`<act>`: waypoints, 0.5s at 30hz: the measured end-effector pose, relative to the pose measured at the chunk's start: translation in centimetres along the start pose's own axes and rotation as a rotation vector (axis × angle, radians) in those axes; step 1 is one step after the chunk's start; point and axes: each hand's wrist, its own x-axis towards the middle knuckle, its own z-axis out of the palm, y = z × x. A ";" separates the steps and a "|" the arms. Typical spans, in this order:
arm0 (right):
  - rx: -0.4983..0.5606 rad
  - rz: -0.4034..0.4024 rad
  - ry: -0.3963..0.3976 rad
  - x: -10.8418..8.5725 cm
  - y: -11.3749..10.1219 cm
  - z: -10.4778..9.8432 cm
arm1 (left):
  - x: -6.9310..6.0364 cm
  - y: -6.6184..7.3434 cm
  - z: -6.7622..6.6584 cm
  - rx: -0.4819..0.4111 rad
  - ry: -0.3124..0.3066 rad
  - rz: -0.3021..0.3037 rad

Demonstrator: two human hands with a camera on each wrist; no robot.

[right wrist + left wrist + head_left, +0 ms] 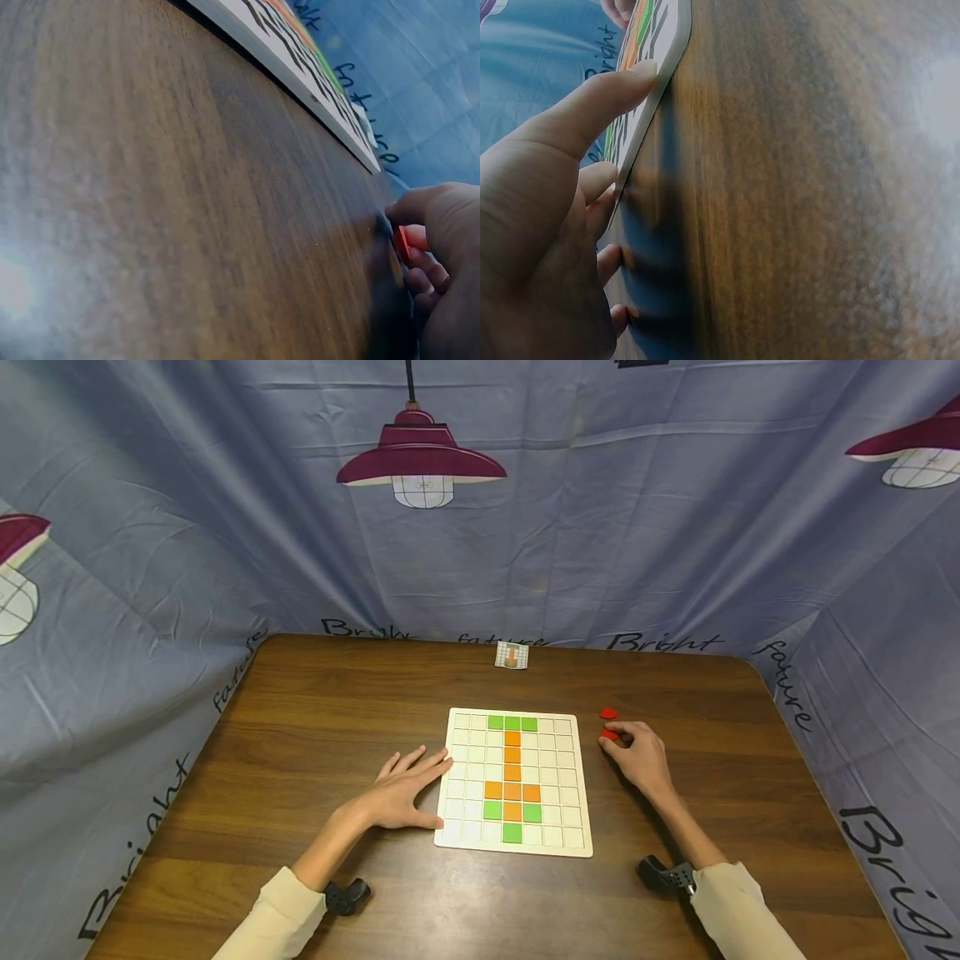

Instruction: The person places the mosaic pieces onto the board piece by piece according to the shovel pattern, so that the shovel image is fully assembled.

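Observation:
A white grid board (555, 839) lies on the table with green tiles (512, 832) and orange tiles (512, 772) in some of its squares. Along the board's left edge rests my left hand (397, 797), fingers spread and thumb touching the rim (676, 45). To the right of the board, my right hand (642, 760) pinches a small red piece (610, 734) between thumb and fingers, low at the tabletop. In the right wrist view this red piece (403, 244) is partly covered by the fingers. A second red piece (608, 713) lies just beyond it.
A small card (512, 655) with a printed grid pattern lies at the table's back edge. The brown wooden table (322, 710) meets a blue-grey curtain (525, 552) with printed lamps and words. Each wrist wears a black device (347, 897).

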 end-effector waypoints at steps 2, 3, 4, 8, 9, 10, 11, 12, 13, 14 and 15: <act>0.001 -0.010 -0.003 -0.2 -0.1 0.0 | 0.0 0.0 0.0 0.000 -0.002 0.001; 0.002 -0.019 -0.005 -0.3 -0.3 0.0 | 0.0 -0.1 0.1 -0.001 -0.003 0.001; 0.007 -0.028 -0.008 -0.4 -0.5 0.0 | 0.0 -0.1 0.1 -0.001 -0.004 0.001; 0.028 -0.085 -0.040 -1.2 -1.8 0.2 | 0.0 -0.1 0.1 -0.003 -0.003 0.000; 0.040 -0.102 -0.052 -1.5 -2.3 0.2 | 0.0 -0.1 0.1 -0.002 -0.002 0.000; 0.053 -0.116 -0.065 -1.8 -2.8 0.3 | 0.0 -0.1 0.1 -0.001 -0.002 -0.001; 0.061 -0.131 -0.078 -2.1 -3.4 0.4 | 0.0 -0.1 0.1 -0.001 -0.002 -0.001; 0.072 -0.148 -0.089 -2.5 -4.0 0.5 | 0.0 -0.1 0.1 0.000 -0.001 -0.002; 0.079 -0.165 -0.103 -2.9 -4.6 0.6 | 0.0 -0.2 0.1 0.001 0.000 -0.003; 0.084 -0.186 -0.115 -3.2 -5.1 0.7 | 0.0 -0.2 0.1 0.001 0.000 -0.005; 0.086 -0.208 -0.127 -3.6 -5.7 0.9 | 0.1 -0.2 0.1 0.003 0.000 -0.007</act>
